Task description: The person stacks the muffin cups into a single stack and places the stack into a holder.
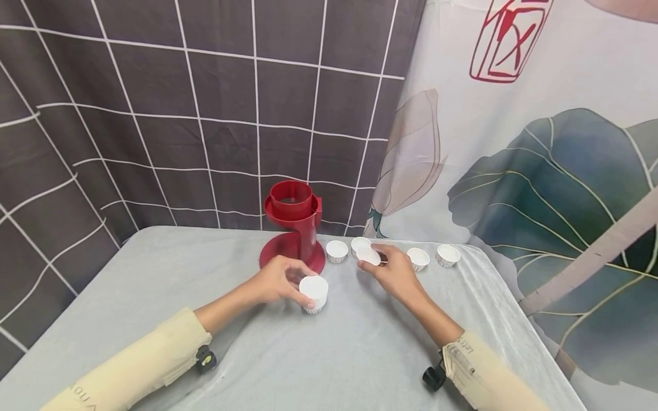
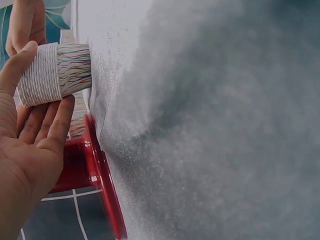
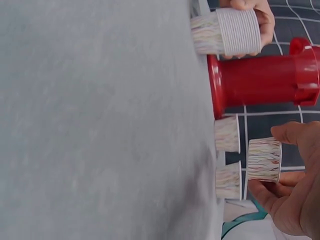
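In the head view my left hand (image 1: 279, 281) grips a stack of nested white paper baking cups (image 1: 313, 289), low over the table in front of a red stand. The left wrist view shows the stack's many rims packed together and the patterned wall of the bottom cup (image 2: 74, 67). Thumb and fingers of my right hand (image 1: 400, 275) pinch a single paper cup (image 1: 368, 257) by its sides. It is raised off the table, close to two standing cups, as the right wrist view shows; one is nearer the stand (image 3: 227, 133), the other cup (image 3: 228, 181) beside it.
A red plastic stand (image 1: 307, 240) with a round base and a ring-shaped top is at the table's back. Right of it, several single cups form a row, including one cup (image 1: 418, 259) and the rightmost cup (image 1: 448, 256). Grey cloth covers the table (image 1: 329, 365); curtains hang behind.
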Motion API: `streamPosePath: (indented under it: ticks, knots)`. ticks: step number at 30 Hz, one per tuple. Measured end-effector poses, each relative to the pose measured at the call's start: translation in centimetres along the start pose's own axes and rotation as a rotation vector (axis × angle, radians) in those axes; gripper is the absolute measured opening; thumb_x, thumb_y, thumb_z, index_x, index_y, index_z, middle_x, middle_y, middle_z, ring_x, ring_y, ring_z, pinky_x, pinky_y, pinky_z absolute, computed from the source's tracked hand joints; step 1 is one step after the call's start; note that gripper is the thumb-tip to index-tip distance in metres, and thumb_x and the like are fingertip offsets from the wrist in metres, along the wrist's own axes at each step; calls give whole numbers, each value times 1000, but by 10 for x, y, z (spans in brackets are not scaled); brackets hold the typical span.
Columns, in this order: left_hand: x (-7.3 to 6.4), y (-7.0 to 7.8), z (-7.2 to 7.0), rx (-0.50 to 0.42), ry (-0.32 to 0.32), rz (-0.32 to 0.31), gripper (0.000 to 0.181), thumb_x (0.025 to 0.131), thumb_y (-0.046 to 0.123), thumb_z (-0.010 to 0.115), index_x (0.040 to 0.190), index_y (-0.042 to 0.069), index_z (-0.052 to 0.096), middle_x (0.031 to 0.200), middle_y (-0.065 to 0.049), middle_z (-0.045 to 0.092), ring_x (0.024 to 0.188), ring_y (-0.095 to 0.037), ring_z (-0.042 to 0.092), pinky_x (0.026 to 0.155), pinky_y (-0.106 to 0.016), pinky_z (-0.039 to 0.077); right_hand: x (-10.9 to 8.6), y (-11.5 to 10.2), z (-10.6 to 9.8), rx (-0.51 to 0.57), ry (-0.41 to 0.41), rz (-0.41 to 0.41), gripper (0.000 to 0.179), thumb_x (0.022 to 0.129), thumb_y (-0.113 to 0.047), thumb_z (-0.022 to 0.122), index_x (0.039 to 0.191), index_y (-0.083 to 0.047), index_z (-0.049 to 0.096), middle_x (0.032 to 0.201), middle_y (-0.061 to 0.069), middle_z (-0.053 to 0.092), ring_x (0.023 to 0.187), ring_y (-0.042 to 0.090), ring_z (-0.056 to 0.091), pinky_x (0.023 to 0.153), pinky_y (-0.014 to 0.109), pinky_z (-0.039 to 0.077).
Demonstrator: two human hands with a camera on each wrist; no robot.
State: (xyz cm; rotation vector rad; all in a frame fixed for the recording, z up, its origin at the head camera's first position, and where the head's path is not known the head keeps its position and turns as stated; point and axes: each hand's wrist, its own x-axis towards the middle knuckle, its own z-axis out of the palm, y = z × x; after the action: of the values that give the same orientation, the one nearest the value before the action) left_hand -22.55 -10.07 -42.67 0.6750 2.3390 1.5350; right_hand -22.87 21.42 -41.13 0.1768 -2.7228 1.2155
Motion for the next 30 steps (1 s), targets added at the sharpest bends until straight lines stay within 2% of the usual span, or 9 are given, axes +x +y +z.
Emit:
streamPosePath:
  ticks: [7, 13, 30]
  knots:
    - [-1, 0, 0, 21, 5, -1, 49, 81, 15, 102, 126, 6, 84, 119, -11, 84, 104, -19, 82, 95, -37, 70, -3, -10, 10, 24, -8, -26, 63, 96, -27, 89, 147, 4, 70, 145, 27, 74, 119, 39, 82, 101, 48, 68]
    - [-1, 0, 1, 1, -2, 3, 49, 81, 13, 102, 126, 5, 84, 119, -12, 84, 102, -19, 83, 94, -36, 70, -6, -18, 16, 61, -20, -31, 63, 94, -24, 90, 147, 4, 70, 142, 26, 75, 117, 38, 82, 100, 46, 69]
    - [0, 0, 0, -11, -1, 7, 47, 81, 10, 102, 124, 3, 84, 115, -12, 85, 100, -20, 83, 95, -37, 71, -11, -36, 26, 82, -79, -54, 62, 92, -28, 93, 143, 1, 74, 144, 22, 76, 111, 32, 84, 96, 42, 70]
